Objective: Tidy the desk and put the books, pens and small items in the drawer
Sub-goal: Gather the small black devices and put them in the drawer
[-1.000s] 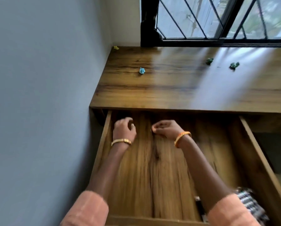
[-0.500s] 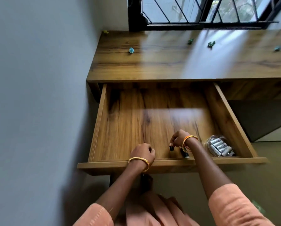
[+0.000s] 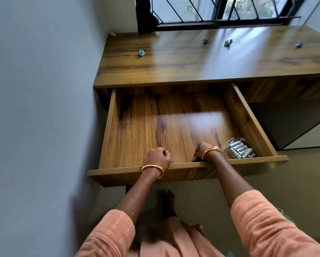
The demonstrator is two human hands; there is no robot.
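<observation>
The wooden drawer (image 3: 109, 127) under the desk (image 3: 174, 69) is pulled far out. My left hand (image 3: 156, 157) lies just inside the drawer's front edge with its fingers curled; nothing shows in it. My right hand (image 3: 202, 151) is also just inside the front edge, fingers curled down on a small dark item (image 3: 194, 159) that is mostly hidden under them. A clear bag of batteries (image 3: 240, 149) lies in the drawer's front right corner, close beside my right wrist.
Crumpled paper bits lie on the desk: a blue one (image 3: 141, 52) at left, two green ones (image 3: 206, 40) (image 3: 228, 42) near the window, another blue one (image 3: 298, 44) at right, and a yellow one (image 3: 112, 33) in the corner. A wall runs along the left.
Both hands have come from the back of the drawer to its front edge. The view has pulled back, and the battery bag and the dark item now show.
</observation>
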